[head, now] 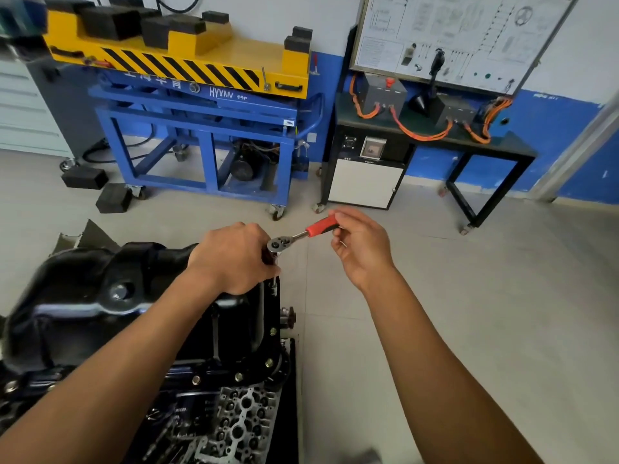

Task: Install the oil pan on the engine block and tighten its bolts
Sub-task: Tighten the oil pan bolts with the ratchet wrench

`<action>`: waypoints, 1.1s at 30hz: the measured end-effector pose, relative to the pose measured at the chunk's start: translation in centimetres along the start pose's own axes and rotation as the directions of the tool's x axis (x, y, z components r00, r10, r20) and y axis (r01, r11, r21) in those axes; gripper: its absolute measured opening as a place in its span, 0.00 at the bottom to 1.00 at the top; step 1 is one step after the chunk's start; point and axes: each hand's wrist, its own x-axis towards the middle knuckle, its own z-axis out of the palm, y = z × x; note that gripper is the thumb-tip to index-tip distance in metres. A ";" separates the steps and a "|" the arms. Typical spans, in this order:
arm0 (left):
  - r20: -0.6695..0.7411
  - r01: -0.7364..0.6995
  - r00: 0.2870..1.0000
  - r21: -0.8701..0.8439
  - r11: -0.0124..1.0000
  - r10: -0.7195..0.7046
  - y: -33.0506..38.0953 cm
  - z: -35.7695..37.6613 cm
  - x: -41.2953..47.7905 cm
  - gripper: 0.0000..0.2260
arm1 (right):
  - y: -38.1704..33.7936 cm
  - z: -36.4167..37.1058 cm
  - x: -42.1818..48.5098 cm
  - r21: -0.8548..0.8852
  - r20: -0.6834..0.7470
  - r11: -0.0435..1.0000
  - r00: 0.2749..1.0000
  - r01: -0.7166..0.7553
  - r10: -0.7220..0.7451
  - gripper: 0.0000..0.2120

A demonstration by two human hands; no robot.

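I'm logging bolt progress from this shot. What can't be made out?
Head view only:
- Bolt under the ratchet: hidden by it and the left hand.
- Oil pan near edge: behind the left forearm, cut off at the frame's left.
- Wall board print: too small.

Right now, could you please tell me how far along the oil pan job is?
Done: the oil pan sits on the engine block, with bolts in its near flange. In hand: the right hand holds the ratchet while the left hand steadies it on a corner bolt. Left: probably tightening the rest.
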 end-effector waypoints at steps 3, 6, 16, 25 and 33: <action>-0.028 0.010 1.000 0.025 1.000 -0.009 0.4 0.1 -0.2 0.13 | 1.1 -1.5 -2.2 0.082 -0.077 0.997 0.997 0.005 0.001 0.06; -0.064 0.031 0.998 0.034 0.999 -0.029 0.6 0.2 -0.3 0.15 | 3.0 -3.6 -6.8 0.180 -0.042 0.983 0.999 0.020 -0.013 0.08; -0.049 0.032 0.998 0.024 0.999 -0.031 0.4 0.0 -0.4 0.08 | 9.5 0.4 -14.5 -0.027 0.202 0.991 0.970 -0.129 0.132 0.12; 0.014 0.011 1.000 -0.017 1.000 -0.011 0.1 0.0 0.1 0.12 | 5.1 -3.8 -11.0 0.046 0.361 0.965 0.905 -0.257 0.224 0.10; 0.029 0.006 1.000 -0.009 1.000 -0.006 0.1 -0.1 0.2 0.12 | -0.7 -2.6 0.0 -0.083 0.147 0.989 0.981 -0.119 0.130 0.07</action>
